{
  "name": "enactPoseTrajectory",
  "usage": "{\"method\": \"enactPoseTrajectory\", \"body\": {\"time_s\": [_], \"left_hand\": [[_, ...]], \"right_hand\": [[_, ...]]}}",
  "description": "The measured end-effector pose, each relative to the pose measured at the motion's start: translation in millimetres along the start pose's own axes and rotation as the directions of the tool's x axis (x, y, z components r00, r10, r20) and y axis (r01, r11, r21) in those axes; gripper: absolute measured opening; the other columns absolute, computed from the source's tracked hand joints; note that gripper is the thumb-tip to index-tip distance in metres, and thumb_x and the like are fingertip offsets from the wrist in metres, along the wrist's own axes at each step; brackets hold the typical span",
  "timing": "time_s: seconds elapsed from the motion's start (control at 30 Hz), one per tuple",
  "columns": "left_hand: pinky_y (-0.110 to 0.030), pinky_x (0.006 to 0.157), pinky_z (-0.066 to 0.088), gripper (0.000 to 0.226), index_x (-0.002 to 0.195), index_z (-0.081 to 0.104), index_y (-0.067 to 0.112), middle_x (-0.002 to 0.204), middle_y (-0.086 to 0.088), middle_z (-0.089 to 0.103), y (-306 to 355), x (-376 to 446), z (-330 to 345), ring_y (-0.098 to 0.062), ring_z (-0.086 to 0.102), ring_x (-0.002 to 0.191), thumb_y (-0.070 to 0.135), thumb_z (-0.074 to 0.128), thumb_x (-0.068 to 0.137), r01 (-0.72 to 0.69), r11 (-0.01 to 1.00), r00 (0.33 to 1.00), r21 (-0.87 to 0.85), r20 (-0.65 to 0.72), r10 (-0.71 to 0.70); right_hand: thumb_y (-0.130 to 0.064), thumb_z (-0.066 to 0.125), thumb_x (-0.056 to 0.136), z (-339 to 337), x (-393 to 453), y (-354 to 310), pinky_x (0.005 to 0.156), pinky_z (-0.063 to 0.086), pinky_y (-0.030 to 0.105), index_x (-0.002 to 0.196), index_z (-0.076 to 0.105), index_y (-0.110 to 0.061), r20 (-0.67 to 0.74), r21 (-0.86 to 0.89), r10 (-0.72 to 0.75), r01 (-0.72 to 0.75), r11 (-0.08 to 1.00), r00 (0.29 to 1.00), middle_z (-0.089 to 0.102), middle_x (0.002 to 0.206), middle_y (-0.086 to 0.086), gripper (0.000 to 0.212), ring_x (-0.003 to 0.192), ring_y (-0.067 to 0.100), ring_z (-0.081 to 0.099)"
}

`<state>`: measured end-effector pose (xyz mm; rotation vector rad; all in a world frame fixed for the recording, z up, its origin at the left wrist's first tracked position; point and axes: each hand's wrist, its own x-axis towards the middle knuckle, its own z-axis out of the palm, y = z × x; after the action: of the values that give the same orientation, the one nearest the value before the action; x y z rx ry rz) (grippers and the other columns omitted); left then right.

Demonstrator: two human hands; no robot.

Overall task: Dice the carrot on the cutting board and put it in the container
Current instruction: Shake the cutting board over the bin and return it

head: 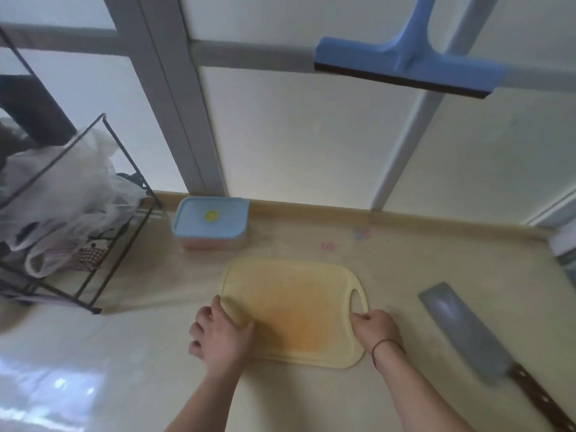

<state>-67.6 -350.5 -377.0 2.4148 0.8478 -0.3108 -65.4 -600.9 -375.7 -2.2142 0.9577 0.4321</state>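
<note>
A pale yellow cutting board (pixel 290 294) with an orange stain lies on the counter; I see no carrot on it. My left hand (pixel 219 333) grips the board's left near corner. My right hand (pixel 375 327) holds the board's right edge at its handle hole. A container (pixel 210 222) with a blue lid shut on it stands behind the board near the wall; something orange shows through its clear wall. A cleaver (pixel 467 332) with a dark handle lies on the counter to the right of the board, apart from both hands.
A black wire rack (pixel 84 244) with plastic bags and cloths stands at the left. A blue squeegee (pixel 405 63) hangs on the window above. A white object (pixel 564 244) sits at the right edge. The counter (pixel 405 260) is beige.
</note>
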Motion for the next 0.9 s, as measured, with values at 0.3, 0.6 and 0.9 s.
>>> {"method": "enactPoseTrajectory", "body": {"time_s": [0.3, 0.6, 0.9], "left_hand": [[-0.049, 0.116, 0.02, 0.117, 0.158, 0.014, 0.034, 0.162, -0.004, 0.008, 36.7, -14.0, 42.4, -0.032, 0.013, 0.145, 0.066, 0.079, 0.065, -0.352, 0.93, 0.93, 0.101, 0.15, 0.336], [-0.049, 0.115, 0.014, 0.126, 0.154, 0.032, 0.036, 0.166, -0.001, 0.01, 22.6, -24.1, 45.6, -0.03, 0.011, 0.147, 0.093, 0.035, 0.042, -0.42, 0.898, 0.906, 0.129, 0.115, 0.407], [-0.048, 0.116, 0.01, 0.108, 0.144, 0.045, 0.047, 0.165, 0.0, 0.015, 25.0, -39.7, 54.9, -0.03, 0.006, 0.151, 0.093, 0.024, 0.048, -0.446, 0.876, 0.895, 0.187, 0.112, 0.432]], "right_hand": [[-0.038, 0.071, 0.083, -45.7, 37.6, 27.0, 0.079, 0.039, 0.025, 0.103, 0.049, -0.026, 0.027, 0.011, -0.151, 0.151, 0.989, 0.988, 0.049, 0.112, 0.004, 0.032, 0.087, 0.019, 0.054], [0.0, 0.067, 0.08, -93.7, 37.9, 92.0, 0.088, 0.046, 0.034, 0.114, 0.068, -0.005, -0.353, 0.041, -0.187, 0.215, 0.976, 0.917, 0.07, 0.106, 0.018, 0.034, 0.099, 0.036, 0.064], [0.016, 0.071, 0.062, -113.5, 41.1, 213.7, 0.09, 0.045, 0.058, 0.117, 0.069, -0.003, -0.517, -0.266, -0.203, 0.07, 0.962, 0.832, 0.064, 0.116, 0.027, 0.057, 0.104, 0.051, 0.055]]}}
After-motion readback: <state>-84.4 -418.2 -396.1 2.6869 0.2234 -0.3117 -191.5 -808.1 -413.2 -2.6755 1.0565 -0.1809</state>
